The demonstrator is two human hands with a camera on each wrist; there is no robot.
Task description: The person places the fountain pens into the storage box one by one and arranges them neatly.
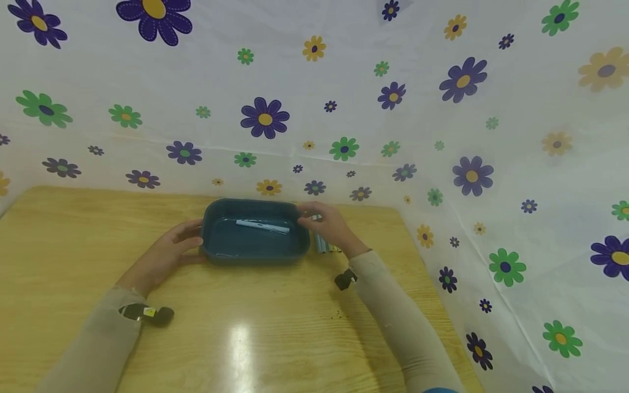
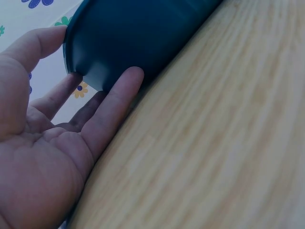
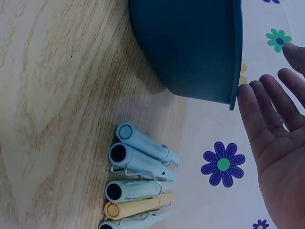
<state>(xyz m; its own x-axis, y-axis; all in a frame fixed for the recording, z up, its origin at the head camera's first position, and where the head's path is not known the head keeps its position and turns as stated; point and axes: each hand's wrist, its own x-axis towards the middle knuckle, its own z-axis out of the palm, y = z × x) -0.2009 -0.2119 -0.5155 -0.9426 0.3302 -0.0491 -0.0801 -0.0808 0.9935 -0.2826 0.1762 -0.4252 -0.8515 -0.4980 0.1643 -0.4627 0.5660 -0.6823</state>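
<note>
A dark teal plastic bin [image 1: 255,261] sits near the back of the table with a light blue pen [image 1: 262,226] lying inside it. At the bin's left end is my left hand [image 1: 173,248]; in the left wrist view its thumb and fingertips touch the outer wall and rim, fingers nearly straight. My right hand [image 1: 328,224] is at the opposite end, and in the right wrist view its extended fingertips are right at the rim. Just below that hand, several capped pens [image 3: 140,188], pale blue and yellow with metal clips, lie side by side on the table.
The wooden table [image 1: 275,327] has a light reflection and a few dark specks near its front. A white flowered cloth [image 1: 344,109] hangs behind it and along the right side. Dark wrist cameras [image 1: 159,316] are strapped over both sleeves.
</note>
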